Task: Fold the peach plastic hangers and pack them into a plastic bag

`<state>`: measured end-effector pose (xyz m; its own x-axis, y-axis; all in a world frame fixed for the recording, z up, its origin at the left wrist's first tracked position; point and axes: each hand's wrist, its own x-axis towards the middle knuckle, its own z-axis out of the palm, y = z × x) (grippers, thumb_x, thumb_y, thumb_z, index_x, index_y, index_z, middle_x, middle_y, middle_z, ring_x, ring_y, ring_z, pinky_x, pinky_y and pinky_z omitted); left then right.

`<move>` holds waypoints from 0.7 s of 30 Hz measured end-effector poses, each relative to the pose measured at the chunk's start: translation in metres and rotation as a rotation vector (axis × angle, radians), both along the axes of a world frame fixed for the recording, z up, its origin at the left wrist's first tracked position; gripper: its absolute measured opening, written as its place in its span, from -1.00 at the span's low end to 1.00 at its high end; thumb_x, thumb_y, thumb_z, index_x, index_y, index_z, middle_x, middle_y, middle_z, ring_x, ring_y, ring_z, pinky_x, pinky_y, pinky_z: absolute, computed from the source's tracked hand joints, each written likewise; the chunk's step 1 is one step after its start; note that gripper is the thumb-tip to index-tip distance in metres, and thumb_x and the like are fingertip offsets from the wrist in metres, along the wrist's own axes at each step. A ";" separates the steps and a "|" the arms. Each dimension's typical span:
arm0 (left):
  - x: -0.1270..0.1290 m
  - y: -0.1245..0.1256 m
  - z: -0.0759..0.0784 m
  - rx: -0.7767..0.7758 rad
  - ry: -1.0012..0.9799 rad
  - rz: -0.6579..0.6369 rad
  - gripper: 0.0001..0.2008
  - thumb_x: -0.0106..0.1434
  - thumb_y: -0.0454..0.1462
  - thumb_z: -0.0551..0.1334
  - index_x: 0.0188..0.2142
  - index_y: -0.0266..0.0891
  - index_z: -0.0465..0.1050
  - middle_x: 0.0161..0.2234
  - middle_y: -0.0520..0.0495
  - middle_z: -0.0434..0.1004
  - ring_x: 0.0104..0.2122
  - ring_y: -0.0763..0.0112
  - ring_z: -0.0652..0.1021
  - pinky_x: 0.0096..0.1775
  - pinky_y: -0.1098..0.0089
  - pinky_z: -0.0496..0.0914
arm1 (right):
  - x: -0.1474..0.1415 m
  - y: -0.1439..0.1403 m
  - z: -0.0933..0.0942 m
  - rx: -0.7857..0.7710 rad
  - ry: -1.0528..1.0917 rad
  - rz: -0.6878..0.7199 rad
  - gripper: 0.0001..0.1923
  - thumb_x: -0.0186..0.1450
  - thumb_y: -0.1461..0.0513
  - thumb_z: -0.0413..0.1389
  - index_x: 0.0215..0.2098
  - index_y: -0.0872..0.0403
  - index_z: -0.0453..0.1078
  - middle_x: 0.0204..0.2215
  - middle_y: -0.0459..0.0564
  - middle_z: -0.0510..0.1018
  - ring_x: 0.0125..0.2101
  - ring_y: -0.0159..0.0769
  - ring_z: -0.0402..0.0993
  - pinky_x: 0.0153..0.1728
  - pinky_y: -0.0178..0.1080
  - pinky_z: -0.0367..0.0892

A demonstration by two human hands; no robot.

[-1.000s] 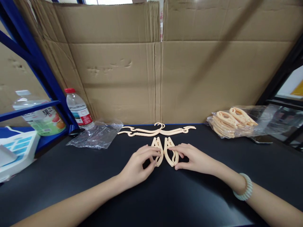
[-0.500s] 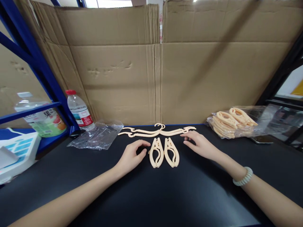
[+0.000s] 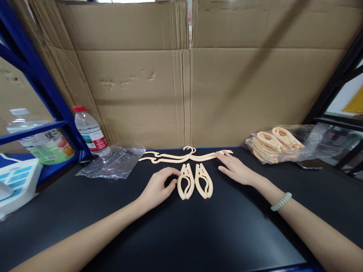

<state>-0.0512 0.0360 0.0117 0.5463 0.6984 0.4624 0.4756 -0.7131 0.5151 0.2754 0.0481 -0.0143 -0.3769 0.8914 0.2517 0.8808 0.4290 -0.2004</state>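
Two cream folding hangers lie folded side by side on the black table, the left folded hanger (image 3: 190, 187) and the right folded hanger (image 3: 209, 187). My left hand (image 3: 157, 187) rests beside the left one, thumb and index curved apart, fingertips at its edge; whether they touch is hard to tell. Behind them, two unfolded hangers (image 3: 170, 159) lie spread, one just behind the other, hooks pointing to the cardboard. My right hand (image 3: 236, 168) lies with fingers stretched out, its fingertips over the right arm of the unfolded hangers, holding nothing.
A clear bag of folded hangers (image 3: 268, 147) lies at the back right, with a phone (image 3: 309, 165) beside it. Left are crumpled plastic wrap (image 3: 113, 162), a red-capped bottle (image 3: 92, 132), a larger bottle (image 3: 47, 145) and a white-blue tray (image 3: 21, 181). A cardboard wall (image 3: 141, 94) closes the back.
My right hand has moved slightly left and flattened, its fingers now reaching over the unfolded hangers' right end. My left hand has come a little closer to the left folded hanger. The view has shifted slightly.
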 end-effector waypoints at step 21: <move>0.000 -0.001 -0.001 0.007 -0.023 -0.026 -0.76 0.20 -0.39 0.08 -0.20 -0.19 0.46 -0.21 -0.04 0.55 -0.19 0.33 0.53 -0.09 0.29 0.41 | 0.005 0.010 -0.006 0.209 0.007 -0.025 -0.72 0.34 0.23 -0.05 -0.05 0.04 0.41 -0.18 0.11 0.38 -0.12 -0.08 0.32 -0.11 0.01 0.32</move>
